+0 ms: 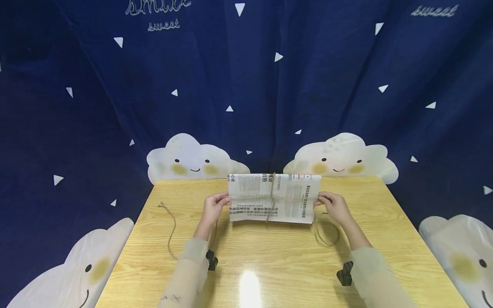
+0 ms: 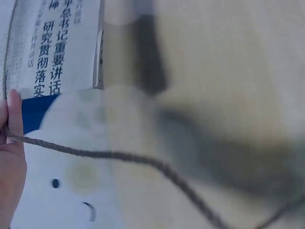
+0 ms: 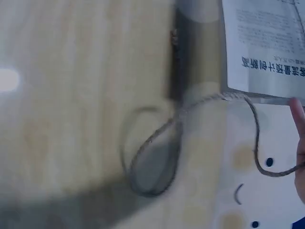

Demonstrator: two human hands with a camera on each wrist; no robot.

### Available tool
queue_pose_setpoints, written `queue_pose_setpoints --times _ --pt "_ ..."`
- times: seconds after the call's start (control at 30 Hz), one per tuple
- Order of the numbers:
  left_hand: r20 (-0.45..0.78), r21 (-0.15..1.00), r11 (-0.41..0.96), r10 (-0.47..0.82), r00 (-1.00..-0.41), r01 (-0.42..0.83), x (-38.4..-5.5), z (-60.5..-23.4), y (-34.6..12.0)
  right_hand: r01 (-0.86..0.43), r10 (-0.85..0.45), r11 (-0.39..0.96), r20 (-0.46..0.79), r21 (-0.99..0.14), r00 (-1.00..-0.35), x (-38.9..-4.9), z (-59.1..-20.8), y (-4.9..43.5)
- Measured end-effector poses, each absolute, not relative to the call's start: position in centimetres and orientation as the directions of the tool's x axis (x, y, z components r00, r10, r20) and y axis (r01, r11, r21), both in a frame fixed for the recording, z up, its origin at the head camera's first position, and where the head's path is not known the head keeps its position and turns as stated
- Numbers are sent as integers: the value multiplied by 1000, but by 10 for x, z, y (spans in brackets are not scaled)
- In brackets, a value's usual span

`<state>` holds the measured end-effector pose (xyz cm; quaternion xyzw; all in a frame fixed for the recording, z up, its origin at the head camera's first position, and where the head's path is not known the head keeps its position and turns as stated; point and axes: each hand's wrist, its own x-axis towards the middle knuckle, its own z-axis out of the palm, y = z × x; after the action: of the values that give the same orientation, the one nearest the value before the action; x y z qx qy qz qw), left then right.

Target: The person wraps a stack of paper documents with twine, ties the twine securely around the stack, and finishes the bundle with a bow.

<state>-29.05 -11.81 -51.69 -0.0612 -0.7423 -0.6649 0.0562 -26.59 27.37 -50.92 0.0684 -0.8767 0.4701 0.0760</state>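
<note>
Cord (image 2: 114, 155) trails left and right over the bench (image 1: 269, 252). Beyond, the left hand (image 1: 215, 207) and right hand (image 1: 334, 206) flank the paper (image 1: 286, 207) at the far side, each grip pinched closed on cord. Only the left wrist view shows cord between fingertips (image 2: 15, 100); only the head view, cord crossing mid-paper. Behind hangs a curtain (image 1: 246, 81).

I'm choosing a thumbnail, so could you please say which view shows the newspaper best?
The head view: it shows the newspaper across its full width, crossed by string. Each wrist view shows only one end.
</note>
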Motion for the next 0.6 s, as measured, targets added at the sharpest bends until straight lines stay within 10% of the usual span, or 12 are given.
queue_pose_setpoints --times 0.6 --pt "608 625 456 224 -761 634 -258 -567 -134 -385 -125 643 405 -662 -906 -229 -561 269"
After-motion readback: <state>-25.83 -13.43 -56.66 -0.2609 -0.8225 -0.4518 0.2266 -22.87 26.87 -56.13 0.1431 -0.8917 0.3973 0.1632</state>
